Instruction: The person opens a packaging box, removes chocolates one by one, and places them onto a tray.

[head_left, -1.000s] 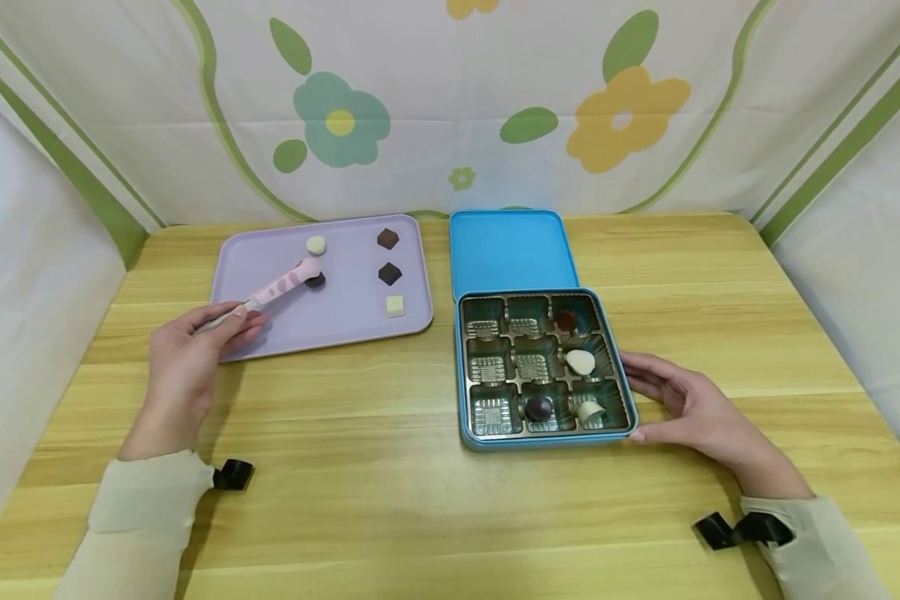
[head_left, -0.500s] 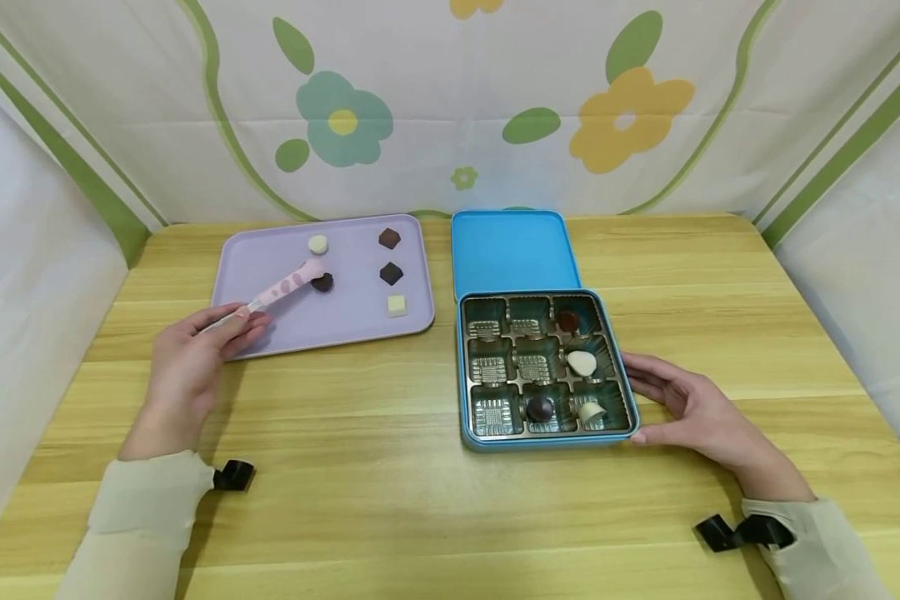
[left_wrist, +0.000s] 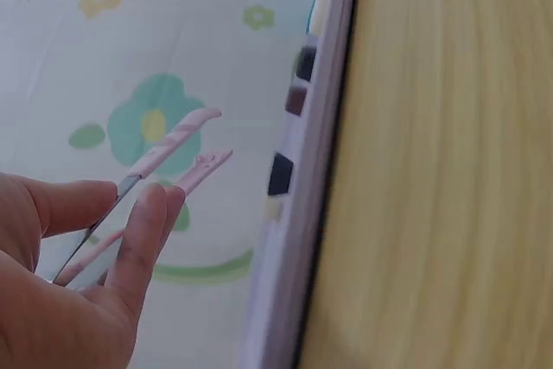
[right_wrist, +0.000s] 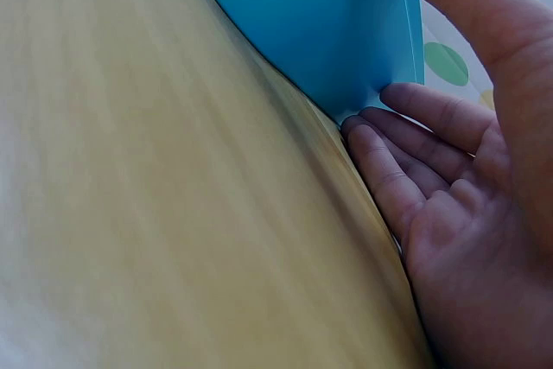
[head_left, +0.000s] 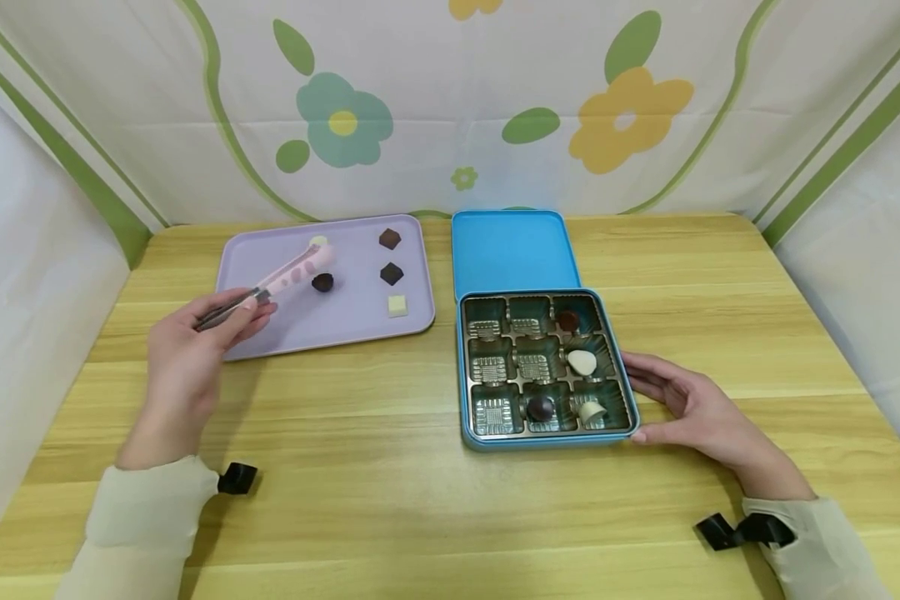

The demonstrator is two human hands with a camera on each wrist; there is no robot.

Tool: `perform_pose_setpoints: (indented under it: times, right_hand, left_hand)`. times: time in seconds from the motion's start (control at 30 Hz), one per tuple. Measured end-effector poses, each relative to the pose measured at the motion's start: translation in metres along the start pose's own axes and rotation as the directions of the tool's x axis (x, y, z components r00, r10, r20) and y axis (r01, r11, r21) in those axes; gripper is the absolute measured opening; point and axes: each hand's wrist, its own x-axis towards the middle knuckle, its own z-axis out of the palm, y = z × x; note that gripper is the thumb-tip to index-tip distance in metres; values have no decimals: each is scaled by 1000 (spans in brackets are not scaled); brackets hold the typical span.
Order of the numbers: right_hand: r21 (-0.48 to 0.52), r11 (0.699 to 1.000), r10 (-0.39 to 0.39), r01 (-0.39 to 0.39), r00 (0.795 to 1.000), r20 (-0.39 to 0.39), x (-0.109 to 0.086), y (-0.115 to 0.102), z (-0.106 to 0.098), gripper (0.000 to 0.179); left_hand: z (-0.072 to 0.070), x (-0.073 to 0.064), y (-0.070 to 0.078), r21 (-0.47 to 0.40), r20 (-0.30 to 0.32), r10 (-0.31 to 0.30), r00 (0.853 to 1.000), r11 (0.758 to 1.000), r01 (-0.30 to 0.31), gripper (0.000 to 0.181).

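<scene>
My left hand [head_left: 191, 354] pinches a pair of small tongs [head_left: 300, 272] with pink spotted arms, thumb and fingers on either side. In the left wrist view the tongs' tips stand apart with nothing between them. They hang over a lilac tray [head_left: 270, 335], near a dark round chocolate [head_left: 322, 282]; a white chocolate [head_left: 319, 241] behind is partly covered by them. At the right, my right hand [head_left: 701, 417] rests against the side of a blue tin [head_left: 543, 446], fingertips at its wall and thumb at the front corner. Its divided insert holds several chocolates in the right and front compartments.
On the tray's right side lie a brown chocolate [head_left: 389, 239], a dark chocolate [head_left: 392, 273] and a square white chocolate [head_left: 397, 306]. The tin's blue lid [head_left: 513, 250] lies behind it. A flowered cloth [head_left: 420, 83] rises at the table's back edge.
The tongs have lifted off the dark round chocolate and spread apart, and that chocolate now sits a little further right on the tray. The right hand stays at the tin.
</scene>
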Motion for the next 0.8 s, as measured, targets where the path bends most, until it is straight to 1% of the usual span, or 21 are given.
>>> perform_pose_setpoints:
  times: [0.07,0.17,0.23,0.33,0.37,0.4,0.47,0.53,0.6,0.63,0.7,0.77,0.8]
  right_hand:
    - [-3,1000,0,0,1000,-3,0,0,0,91]
    - [-12,1000,6,-6,1000,-7,-1,0,0,91]
    - [-15,1000,11,-11,1000,-8,-2,0,0,91]
    - [-14,1000,8,-9,1000,-5,-2,1,0,90]
    - [-12,1000,8,-8,1000,-4,-2,1,0,90]
    - [-12,1000,8,-8,1000,-4,-1,1,0,90]
    - [-14,1000,10,-10,1000,-4,-1,1,0,90]
    - [-15,1000,15,-15,1000,-5,-1,1,0,90]
    - [-19,1000,20,-20,1000,-6,-1,1,1,90]
    - [-18,1000,19,-20,1000,-6,-1,1,1,90]
    - [-19,1000,17,-17,1000,-8,-1,1,1,91]
    - [-18,1000,12,-12,1000,-8,-1,1,1,91]
    - [-17,1000,9,-9,1000,-9,-2,1,1,91]
  left_hand:
    - [11,-5,1,63,30,57,998,996,-59,27]
    - [28,-13,1,147,88,140,986,977,-152,31]
    - [38,-18,1,158,141,177,974,967,-199,33]
    - [51,-25,0,184,204,213,956,950,-251,34]
    - [56,-27,-1,187,229,217,949,947,-261,34]
    - [60,-29,-1,220,247,212,945,938,-268,34]
    - [68,-34,-2,299,289,199,937,911,-285,33]
    - [76,-38,-1,382,333,180,926,871,-307,32]
    - [83,-42,-1,453,375,168,912,825,-338,30]
    - [87,-44,-1,461,399,166,902,814,-354,29]
    - [92,-46,-3,465,435,160,886,802,-374,28]
    - [98,-48,-5,469,463,146,874,797,-381,29]
    - [100,-49,-6,478,474,136,870,790,-383,29]
